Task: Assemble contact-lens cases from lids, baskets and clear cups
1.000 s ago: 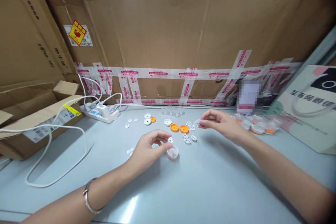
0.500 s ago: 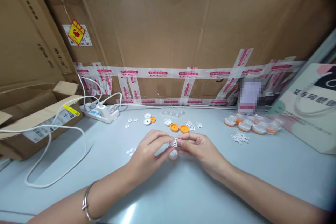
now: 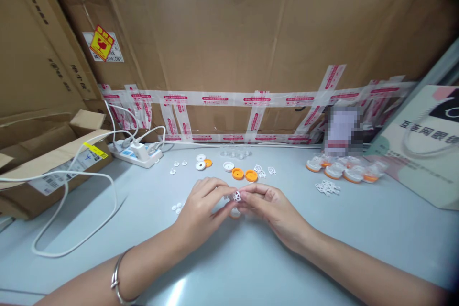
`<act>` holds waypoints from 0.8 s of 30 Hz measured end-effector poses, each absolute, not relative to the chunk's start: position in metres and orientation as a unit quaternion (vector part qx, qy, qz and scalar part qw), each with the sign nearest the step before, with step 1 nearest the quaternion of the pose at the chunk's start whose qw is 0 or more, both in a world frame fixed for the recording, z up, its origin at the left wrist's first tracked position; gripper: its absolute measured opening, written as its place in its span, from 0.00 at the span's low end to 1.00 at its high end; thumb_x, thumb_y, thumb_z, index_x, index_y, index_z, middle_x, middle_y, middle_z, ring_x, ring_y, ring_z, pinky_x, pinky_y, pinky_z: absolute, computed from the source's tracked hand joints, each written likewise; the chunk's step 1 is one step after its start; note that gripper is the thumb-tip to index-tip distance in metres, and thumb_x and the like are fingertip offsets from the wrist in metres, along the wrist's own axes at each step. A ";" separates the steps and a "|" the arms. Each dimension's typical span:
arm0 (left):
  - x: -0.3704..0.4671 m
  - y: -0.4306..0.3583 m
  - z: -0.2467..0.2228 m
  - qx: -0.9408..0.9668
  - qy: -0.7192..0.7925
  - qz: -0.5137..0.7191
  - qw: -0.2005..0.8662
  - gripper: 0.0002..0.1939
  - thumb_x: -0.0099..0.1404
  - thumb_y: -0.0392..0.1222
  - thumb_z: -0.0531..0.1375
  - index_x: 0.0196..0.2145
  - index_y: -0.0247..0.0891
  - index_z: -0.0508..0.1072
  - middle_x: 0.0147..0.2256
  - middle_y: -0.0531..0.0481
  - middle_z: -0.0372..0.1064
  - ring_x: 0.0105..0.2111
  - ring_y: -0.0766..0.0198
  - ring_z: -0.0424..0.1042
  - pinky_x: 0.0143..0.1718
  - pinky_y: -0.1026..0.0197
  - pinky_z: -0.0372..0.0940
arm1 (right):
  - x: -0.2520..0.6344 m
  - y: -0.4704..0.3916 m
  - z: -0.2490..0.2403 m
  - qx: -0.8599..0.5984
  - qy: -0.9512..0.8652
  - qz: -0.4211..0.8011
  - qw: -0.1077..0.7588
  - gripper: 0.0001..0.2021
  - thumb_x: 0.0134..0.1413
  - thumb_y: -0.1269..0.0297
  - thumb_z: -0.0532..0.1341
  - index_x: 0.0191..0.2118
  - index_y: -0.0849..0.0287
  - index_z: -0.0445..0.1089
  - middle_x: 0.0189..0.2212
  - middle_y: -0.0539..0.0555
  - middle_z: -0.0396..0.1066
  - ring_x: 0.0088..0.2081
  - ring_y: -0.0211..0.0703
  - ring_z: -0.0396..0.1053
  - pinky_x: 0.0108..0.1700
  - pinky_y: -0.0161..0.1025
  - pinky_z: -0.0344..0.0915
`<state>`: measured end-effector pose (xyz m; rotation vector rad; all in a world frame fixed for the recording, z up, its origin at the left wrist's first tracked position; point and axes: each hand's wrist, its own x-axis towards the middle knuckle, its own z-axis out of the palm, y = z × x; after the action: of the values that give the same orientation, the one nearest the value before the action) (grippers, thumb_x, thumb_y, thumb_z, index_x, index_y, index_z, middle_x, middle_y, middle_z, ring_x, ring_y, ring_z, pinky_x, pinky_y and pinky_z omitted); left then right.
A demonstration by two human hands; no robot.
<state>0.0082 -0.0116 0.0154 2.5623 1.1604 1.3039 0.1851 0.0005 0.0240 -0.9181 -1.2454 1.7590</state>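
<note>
My left hand [image 3: 205,208] and my right hand [image 3: 269,208] meet at the middle of the table, both pinching a small white openwork piece [image 3: 236,196] between their fingertips. Just beneath it, partly hidden by the fingers, is a round clear-topped part [image 3: 235,213] with an orange rim. Beyond the hands lie two orange discs [image 3: 237,174], a white ring [image 3: 228,167] and a few white openwork pieces [image 3: 262,173]. Several small white round pieces [image 3: 178,206] are left of my left hand.
At the right, several orange-based clear-topped parts [image 3: 334,170] stand behind a pile of white pieces [image 3: 327,187]. An open carton [image 3: 21,196], a power strip [image 3: 134,155] and a looped white cable [image 3: 115,196] are at the left. Large cardboard [image 3: 222,33] stands behind.
The white openwork piece has turned a little between my fingertips, showing its patterned face more. Both hands have stayed nearly in place, and the whole view has shifted slightly.
</note>
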 end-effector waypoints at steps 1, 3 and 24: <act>0.008 -0.012 0.015 0.827 0.374 0.419 0.020 0.08 0.61 0.35 0.57 0.40 0.40 0.70 0.34 0.49 0.69 0.35 0.63 0.66 0.37 0.59 0.61 | 0.185 0.000 0.023 -0.362 -0.498 0.685 0.389 0.12 0.43 0.58 0.65 0.33 0.60 0.70 0.30 0.52 0.74 0.33 0.39 0.73 0.43 0.40 0.66; 0.009 -0.012 0.014 0.829 0.374 0.414 0.016 0.08 0.61 0.35 0.57 0.39 0.40 0.70 0.34 0.49 0.69 0.35 0.64 0.66 0.37 0.60 0.61 | 0.184 -0.001 0.022 -0.369 -0.515 0.667 0.391 0.13 0.41 0.60 0.67 0.34 0.60 0.69 0.28 0.51 0.74 0.30 0.38 0.72 0.40 0.39 0.66; 0.006 -0.012 0.014 0.829 0.392 0.399 0.026 0.08 0.60 0.36 0.58 0.39 0.40 0.72 0.30 0.52 0.69 0.31 0.66 0.68 0.36 0.61 0.58 | 0.226 0.035 0.044 -0.421 -0.796 0.329 0.283 0.09 0.50 0.57 0.58 0.32 0.56 0.71 0.34 0.52 0.74 0.38 0.45 0.70 0.42 0.42 0.63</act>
<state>0.0061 -0.0121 0.0142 2.5603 1.2123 1.2314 0.2255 0.0352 0.0444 -1.1264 -2.1322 0.8819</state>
